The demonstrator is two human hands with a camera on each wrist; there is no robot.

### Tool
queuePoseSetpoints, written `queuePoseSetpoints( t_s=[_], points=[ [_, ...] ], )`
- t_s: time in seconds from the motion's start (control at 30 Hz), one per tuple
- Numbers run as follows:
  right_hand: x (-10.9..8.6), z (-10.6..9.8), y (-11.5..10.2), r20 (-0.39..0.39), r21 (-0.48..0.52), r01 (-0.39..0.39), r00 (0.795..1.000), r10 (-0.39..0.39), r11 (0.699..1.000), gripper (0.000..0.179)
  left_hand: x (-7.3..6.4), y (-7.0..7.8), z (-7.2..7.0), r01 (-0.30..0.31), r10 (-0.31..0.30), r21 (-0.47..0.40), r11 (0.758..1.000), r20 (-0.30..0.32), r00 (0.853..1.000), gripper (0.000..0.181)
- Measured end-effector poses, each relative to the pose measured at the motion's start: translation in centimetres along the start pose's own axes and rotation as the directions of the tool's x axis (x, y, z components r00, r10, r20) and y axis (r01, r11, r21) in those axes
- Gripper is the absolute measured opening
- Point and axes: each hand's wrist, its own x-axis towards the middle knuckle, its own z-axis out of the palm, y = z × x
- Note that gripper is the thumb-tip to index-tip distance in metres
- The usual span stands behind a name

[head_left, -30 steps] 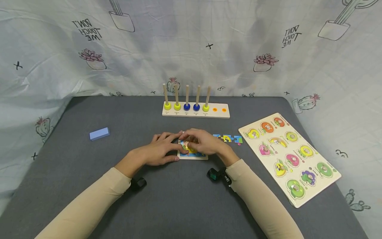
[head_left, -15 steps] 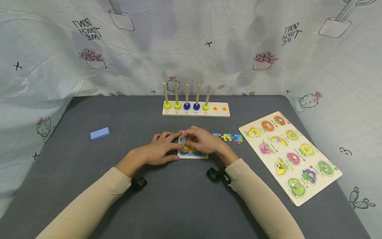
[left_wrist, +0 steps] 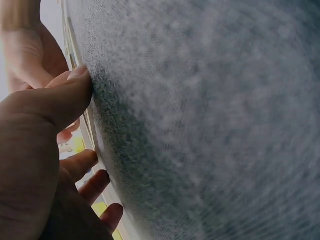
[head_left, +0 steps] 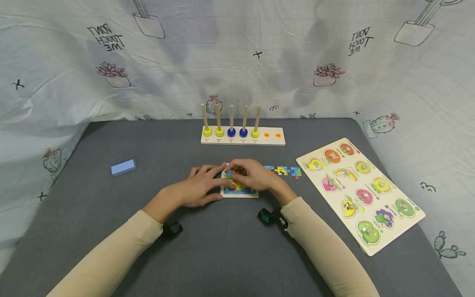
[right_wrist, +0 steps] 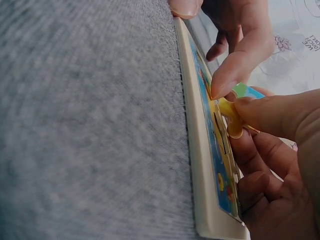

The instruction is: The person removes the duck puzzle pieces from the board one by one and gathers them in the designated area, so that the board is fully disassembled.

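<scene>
Showing more blue-green than before, the piece [right_wrist: 231,116] your right hand [head_left: 252,173] pinches seems unseated; your spread left hand [head_left: 198,188] touches the board [right_wrist: 199,150].

And I've got five pegs [head_left: 231,117], five rings [head_left: 231,133] far; one block [head_left: 123,167] left; three puzzle pieces [head_left: 282,170] in a row; one board [head_left: 393,231], twelve fruits [head_left: 364,197] right!

The puzzle piece [right_wrist: 230,113] is yellow, green and blue; the tabletop [head_left: 219,255] is grey.
</scene>
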Motion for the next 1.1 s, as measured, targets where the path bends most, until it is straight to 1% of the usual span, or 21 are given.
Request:
queuePoseSetpoints(
  t_s=[0.2, 0.37, 0.57, 0.7, 0.93, 1.1],
  points=[
    [0.1, 0.0, 0.2, 0.003, -0.014, -0.023, 1.000, 0.023, 1.000, 0.022, 0.1, 0.5, -0.1, 0.007, -0.009, 0.070, 0.998, 0.026, 1.000, 0.050],
    [0.1, 0.0, 0.2, -0.002, -0.013, -0.024, 1.000, 0.024, 1.000, 0.022, 0.1, 0.7, -0.5, 0.018, -0.024, 0.108, 0.994, 0.057, 0.998, 0.050],
    [0.2, 0.0, 0.2, 0.000, -0.011, -0.024, 1.000, 0.024, 1.000, 0.022, 0.1, 0.8, -0.5, 0.038, -0.046, 0.101, 0.994, 0.081, 0.996, 0.049],
    [0.1, 0.0, 0.2, -0.003, -0.012, -0.021, 1.000, 0.021, 1.000, 0.024, 0.1, 0.8, -0.4, 0.041, -0.050, 0.101, 0.994, 0.082, 0.995, 0.049],
    [-0.4, -0.4, 0.3, -0.050, -0.020, 0.009, 0.999, -0.010, 1.000, 0.030, 0.0, 0.7, -0.2, 0.037, -0.045, 0.106, 0.994, 0.070, 0.997, 0.050],
    [-0.8, -1.0, 0.3, -0.065, 0.009, 0.002, 0.998, -0.002, 1.000, 0.033, 0.0, 0.7, -0.2, 0.038, -0.044, 0.093, 0.995, 0.070, 0.997, 0.050]
  ],
)
